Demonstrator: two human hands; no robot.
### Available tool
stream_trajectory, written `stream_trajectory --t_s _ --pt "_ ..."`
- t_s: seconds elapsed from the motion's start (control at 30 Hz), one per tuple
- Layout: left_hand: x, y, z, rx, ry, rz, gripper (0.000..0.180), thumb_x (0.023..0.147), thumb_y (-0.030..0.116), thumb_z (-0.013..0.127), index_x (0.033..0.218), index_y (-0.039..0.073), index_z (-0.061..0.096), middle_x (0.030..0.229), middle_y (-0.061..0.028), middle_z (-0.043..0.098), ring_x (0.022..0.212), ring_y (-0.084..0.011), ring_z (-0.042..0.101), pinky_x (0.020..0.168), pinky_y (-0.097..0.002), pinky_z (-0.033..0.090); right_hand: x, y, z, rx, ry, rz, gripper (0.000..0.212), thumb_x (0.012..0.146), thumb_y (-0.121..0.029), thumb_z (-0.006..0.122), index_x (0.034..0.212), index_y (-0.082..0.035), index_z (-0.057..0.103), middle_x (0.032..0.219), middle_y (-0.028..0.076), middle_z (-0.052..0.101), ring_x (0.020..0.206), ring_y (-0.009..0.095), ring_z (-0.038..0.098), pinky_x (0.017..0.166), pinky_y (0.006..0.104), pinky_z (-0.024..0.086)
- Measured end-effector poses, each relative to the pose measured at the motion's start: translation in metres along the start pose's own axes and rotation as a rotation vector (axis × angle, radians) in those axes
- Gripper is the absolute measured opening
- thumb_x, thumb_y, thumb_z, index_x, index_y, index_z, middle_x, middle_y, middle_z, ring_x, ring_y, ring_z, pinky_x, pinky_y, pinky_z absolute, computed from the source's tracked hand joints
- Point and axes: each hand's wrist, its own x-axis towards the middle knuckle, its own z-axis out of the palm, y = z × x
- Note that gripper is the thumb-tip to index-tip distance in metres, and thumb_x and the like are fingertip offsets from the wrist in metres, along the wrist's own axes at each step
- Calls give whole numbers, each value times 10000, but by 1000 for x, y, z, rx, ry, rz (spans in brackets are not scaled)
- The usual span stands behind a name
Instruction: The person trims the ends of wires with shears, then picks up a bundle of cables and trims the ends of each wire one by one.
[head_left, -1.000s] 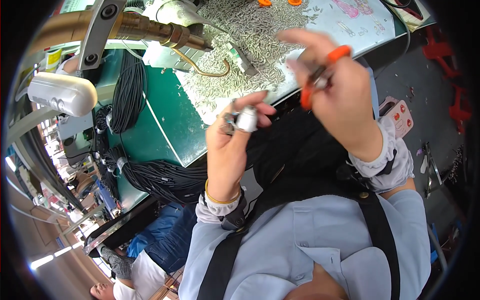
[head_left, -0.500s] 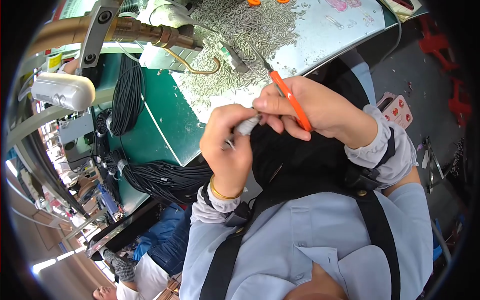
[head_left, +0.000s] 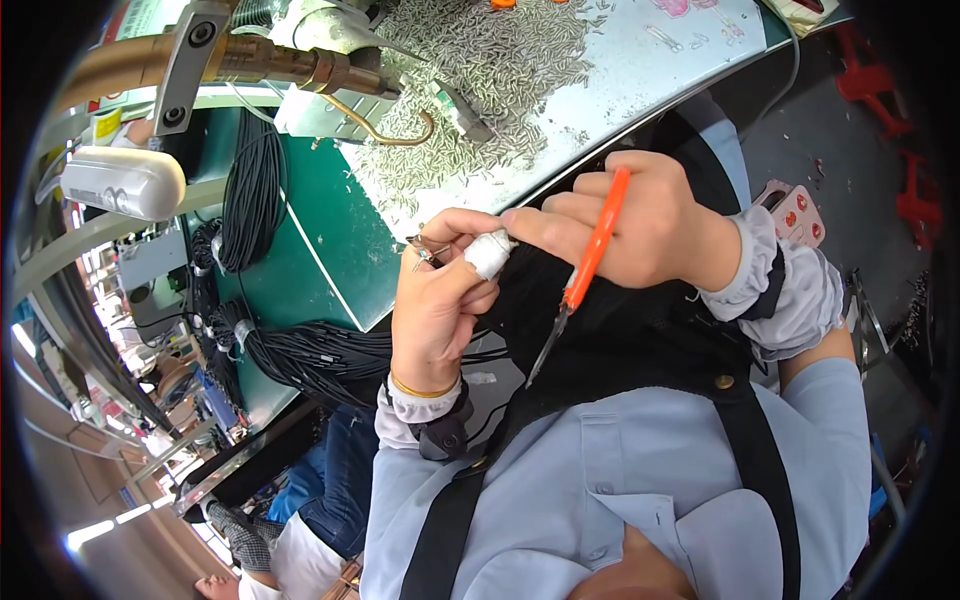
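My left hand [head_left: 435, 310] is closed, its thumb wrapped in white tape [head_left: 488, 256]. A small tangle of thin wires [head_left: 425, 252] sticks out by its fingers; what they join to inside the grip is hidden. Orange-handled scissors [head_left: 600, 235] rest in my right hand [head_left: 645, 220], the fingers curled around the handle and the slim dark point hanging down toward my apron. My right fingertips meet the tip of my taped left thumb, and anything pinched there is too small to make out.
Small metal pins [head_left: 500, 70] lie heaped on the white board [head_left: 640, 85] ahead. A brass-coloured machine arm [head_left: 290, 65] with a bent hook overhangs them at left. Bundles of black cable [head_left: 320, 350] lie on the green table [head_left: 315, 250]. Another person [head_left: 300, 555] sits at lower left.
The scissors have swung from pointing up at the pins to pointing down. My right hand has turned knuckles up, and my left hand has rotated so the wires show at its upper left.
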Motion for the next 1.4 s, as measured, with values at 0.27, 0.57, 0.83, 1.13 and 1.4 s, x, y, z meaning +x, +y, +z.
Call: stream_trajectory --t_s 0.27,0.57,0.83,1.13,1.4 --pt "-6 -23 10 988 202 835 167 733 -68 574 888 -7 563 760 -17 552 533 -29 424 458 -149 306 -5 -26 14 421 -2 523 48 770 -77 564 805 -46 572 551 18 473 428 117 460 433 228 369" --pt "-9 -16 13 356 219 405 160 733 -57 588 888 -23 565 813 -18 574 643 -32 494 536 -150 369 3 -35 1 1466 17 1254 145 796 -121 591 767 1 518 658 53 538 545 65 528 458 235 408" --pt "-7 -14 18 275 204 429 150 739 -35 585 886 -10 566 798 -24 572 617 -22 470 496 -142 327 -4 -34 -5 547 -485 855 334 701 -262 714 718 -3 504 511 47 484 451 126 515 437 265 398" --pt "25 9 2 92 100 196 128 783 20 570 907 8 547 666 22 460 486 -14 327 416 -167 236 -4 -25 6 948 -367 1128 260 786 -206 632 696 1 502 458 58 438 388 146 469 402 289 377" --pt "62 32 -4 -14 96 248 113 792 43 572 894 28 527 616 41 405 449 -13 270 381 -164 189 31 26 38 598 81 903 212 841 -177 546 743 0 481 492 42 454 418 119 471 408 273 356"
